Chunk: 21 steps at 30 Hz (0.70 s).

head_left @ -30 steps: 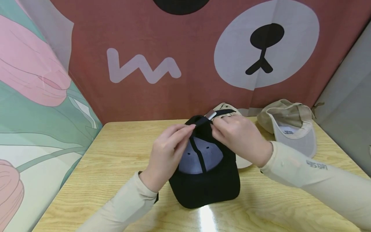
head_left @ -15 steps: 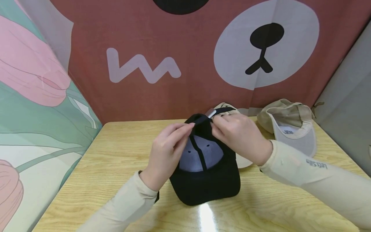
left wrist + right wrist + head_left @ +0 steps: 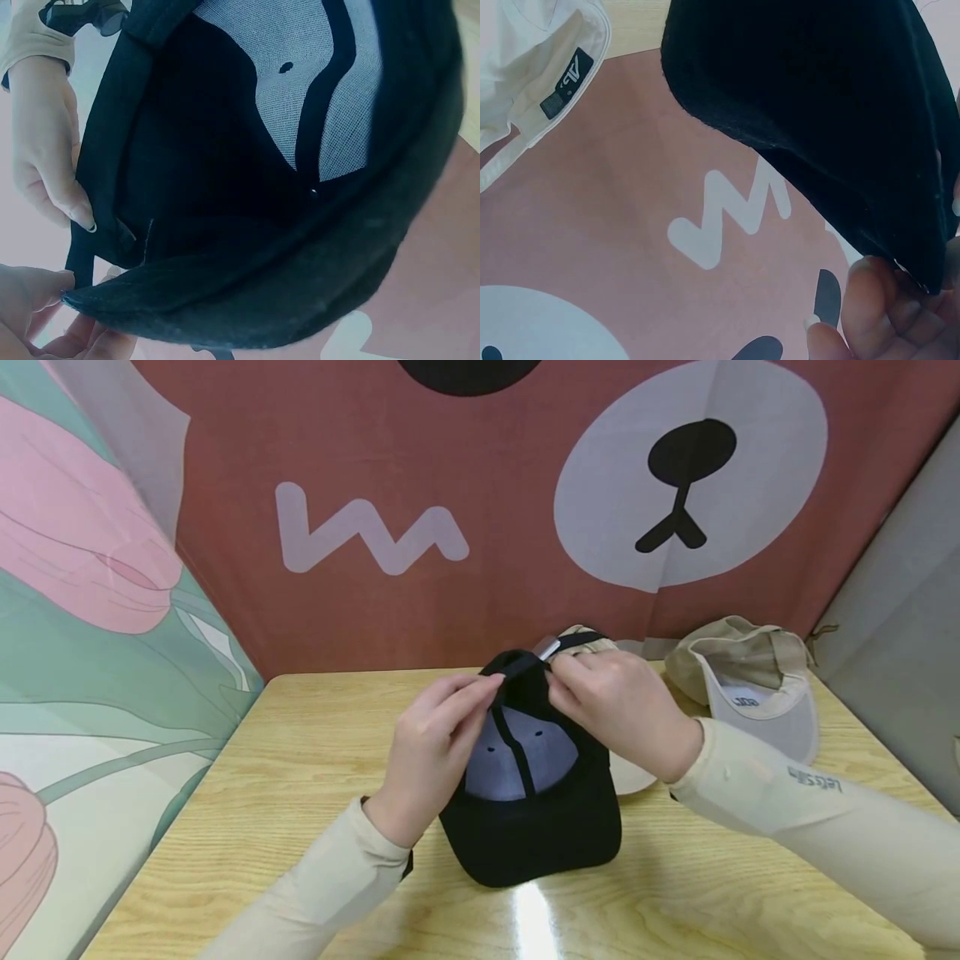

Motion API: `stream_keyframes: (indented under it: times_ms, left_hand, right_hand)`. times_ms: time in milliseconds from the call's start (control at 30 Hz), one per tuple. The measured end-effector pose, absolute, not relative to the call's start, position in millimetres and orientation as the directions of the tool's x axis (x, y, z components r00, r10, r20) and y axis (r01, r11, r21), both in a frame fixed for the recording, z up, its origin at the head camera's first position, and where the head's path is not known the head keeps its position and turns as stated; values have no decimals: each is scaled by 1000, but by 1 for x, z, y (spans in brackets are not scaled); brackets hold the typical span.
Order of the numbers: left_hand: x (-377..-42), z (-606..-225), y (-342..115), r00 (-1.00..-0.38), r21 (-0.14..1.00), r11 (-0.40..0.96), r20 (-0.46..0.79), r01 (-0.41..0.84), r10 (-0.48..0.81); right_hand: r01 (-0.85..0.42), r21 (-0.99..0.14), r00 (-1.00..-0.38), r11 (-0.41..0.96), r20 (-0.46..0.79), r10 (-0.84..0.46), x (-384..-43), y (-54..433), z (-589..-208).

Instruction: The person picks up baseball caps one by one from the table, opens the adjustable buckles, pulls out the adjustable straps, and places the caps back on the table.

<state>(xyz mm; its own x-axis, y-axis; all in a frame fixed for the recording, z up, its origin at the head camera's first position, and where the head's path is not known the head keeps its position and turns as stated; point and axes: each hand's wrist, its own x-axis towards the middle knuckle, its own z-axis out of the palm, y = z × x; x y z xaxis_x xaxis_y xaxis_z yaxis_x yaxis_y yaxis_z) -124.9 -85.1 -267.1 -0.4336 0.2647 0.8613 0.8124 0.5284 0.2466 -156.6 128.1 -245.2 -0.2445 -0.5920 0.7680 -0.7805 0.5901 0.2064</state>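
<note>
A black baseball cap (image 3: 536,852) is held up over the table in the head view, its grey-lined inside facing me and its brim lowest. At its back runs a black strap (image 3: 525,667) with a silver buckle (image 3: 550,648); a loose strap end sticks out to the right. My left hand (image 3: 435,739) pinches the strap left of the buckle. With curled fingers my right hand (image 3: 622,706) grips the strap near the buckle. In the left wrist view my left hand (image 3: 45,315) holds the strap by the cap's edge. The right fingertips are partly hidden by the cap in the right wrist view.
Behind the black cap a cream cap (image 3: 633,777) is mostly covered. A beige cap with a pale brim (image 3: 765,727) lies at the table's right. A printed bear cloth (image 3: 375,618) hangs along the back of the wooden table (image 3: 322,760).
The black cap has risen slightly, its brim edge now a little higher. The loose strap end beyond the buckle has shifted slightly up and left. Both hands keep their grips.
</note>
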Motion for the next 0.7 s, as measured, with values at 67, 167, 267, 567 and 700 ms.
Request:
stream_keyframes:
  times_ms: [67, 167, 267, 567, 700]
  left_hand:
    - [-126, -267, -86, -432, 248, 527, 863, 813, 261]
    - [-128, -267, -86, -428, 251, 525, 869, 813, 249]
    - [-128, -266, -87, -425, 252, 519, 871, 817, 248]
    - [-127, -267, -86, -421, 247, 516, 871, 821, 253]
    - [-126, -266, -86, -427, 251, 517, 867, 819, 255]
  right_hand:
    - [-778, 202, -248, 595, 772, -585, -157, 129, -246]
    - [-773, 189, -259, 606, 778, -573, -158, 131, -247]
    - [-769, 180, -268, 613, 780, -565, -159, 133, -247]
    - [-767, 182, -268, 615, 780, -566, -159, 135, -247]
    - [-761, 187, -270, 621, 779, -566, -159, 136, -246]
